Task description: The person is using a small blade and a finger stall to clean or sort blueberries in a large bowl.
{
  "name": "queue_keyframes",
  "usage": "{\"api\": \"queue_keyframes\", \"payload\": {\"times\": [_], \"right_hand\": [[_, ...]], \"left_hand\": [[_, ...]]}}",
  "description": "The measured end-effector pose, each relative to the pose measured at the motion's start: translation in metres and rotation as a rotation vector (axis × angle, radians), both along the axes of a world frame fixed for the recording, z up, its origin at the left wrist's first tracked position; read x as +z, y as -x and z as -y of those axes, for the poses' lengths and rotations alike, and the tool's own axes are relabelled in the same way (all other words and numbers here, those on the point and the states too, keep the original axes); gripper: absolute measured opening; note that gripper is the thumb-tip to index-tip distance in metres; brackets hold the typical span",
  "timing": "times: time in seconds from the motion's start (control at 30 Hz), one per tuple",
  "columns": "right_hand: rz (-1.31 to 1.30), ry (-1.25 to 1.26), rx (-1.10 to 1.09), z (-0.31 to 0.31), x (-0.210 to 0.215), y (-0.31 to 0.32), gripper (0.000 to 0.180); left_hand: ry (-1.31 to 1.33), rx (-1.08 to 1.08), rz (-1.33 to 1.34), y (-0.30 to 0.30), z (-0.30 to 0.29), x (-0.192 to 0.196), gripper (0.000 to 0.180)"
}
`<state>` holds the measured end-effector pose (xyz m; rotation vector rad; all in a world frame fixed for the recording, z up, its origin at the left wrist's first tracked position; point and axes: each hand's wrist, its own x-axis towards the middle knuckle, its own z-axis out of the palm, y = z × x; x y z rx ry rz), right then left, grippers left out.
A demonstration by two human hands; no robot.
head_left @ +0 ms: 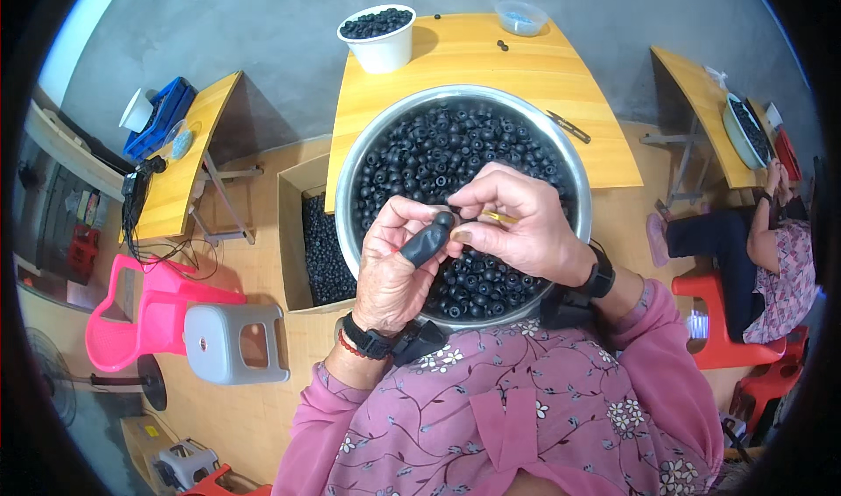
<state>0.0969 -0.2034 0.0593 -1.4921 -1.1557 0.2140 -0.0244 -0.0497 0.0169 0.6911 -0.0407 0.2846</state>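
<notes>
Filling the near middle of the wooden table (pixel 604 159), a large metal basin (pixel 350 189) is heaped with small black round pieces (pixel 455 141). Above it, one piece (pixel 444 220) is pinched in the left hand (pixel 394 264), thumb capped in dark rubber. A thin yellow tool (pixel 498 217) is gripped in the right hand (pixel 521 229). Working this piece appears underway; steady alignment seems needed next.

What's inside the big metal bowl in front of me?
The metal bowl is filled with small black ring-shaped pieces. Your left hand and right hand cover its near middle; the bottom is hidden.
</notes>
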Motion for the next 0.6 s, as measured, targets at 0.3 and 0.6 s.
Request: {"api": "queue_keyframes", "payload": {"times": [0.3,0.6], "right_hand": [[0.058,-0.023,0.052,0.001,-0.003,-0.006,0.015],[0.051,0.022,0.098,0.004,0.000,-0.003,0.020]], "left_hand": [[0.030,-0.121,-0.055,0.004,-0.002,0.009,0.021],[0.039,-0.132,0.001,0.003,-0.007,-0.003,0.021]]}}
